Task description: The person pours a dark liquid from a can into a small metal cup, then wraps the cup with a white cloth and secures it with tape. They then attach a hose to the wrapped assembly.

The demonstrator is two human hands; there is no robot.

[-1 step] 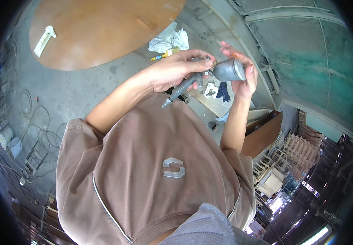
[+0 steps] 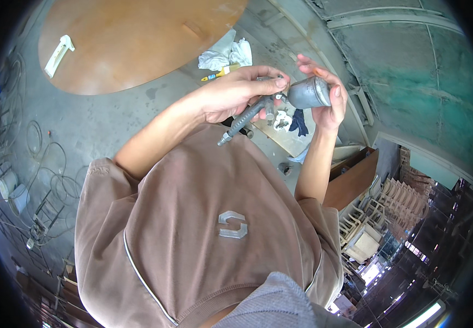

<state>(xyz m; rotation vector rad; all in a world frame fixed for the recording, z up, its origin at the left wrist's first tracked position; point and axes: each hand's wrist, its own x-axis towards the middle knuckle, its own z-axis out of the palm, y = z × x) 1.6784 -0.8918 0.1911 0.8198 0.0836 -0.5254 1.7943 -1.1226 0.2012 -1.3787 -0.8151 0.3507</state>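
In front of my chest I hold a spray gun [image 2: 245,118] with a metal paint cup [image 2: 305,94]. My left hand [image 2: 228,94] is closed around the gun's body, thumb and forefinger pinching near the joint with the cup. Its ribbed handle slants down to a metal hose fitting, with no hose seen on it. On the right, my right hand [image 2: 332,104] cradles the round end of the cup, thumb on the near side and fingers behind. An orange-brown mark shows on one finger. The part between body and cup is partly hidden by my left fingers.
A brown oval panel [image 2: 132,44] carries a pale bracket-like piece [image 2: 59,56]. White cloths [image 2: 241,53] and a yellow-handled brush [image 2: 220,74] lie beyond my left hand. Coiled hoses [image 2: 56,164] cover the floor at left. A wooden box [image 2: 351,180] and stacked chair frames [image 2: 365,218] stand at right.
The cup and my right hand have shifted very slightly to the right. My left hand keeps its grip on the gun.
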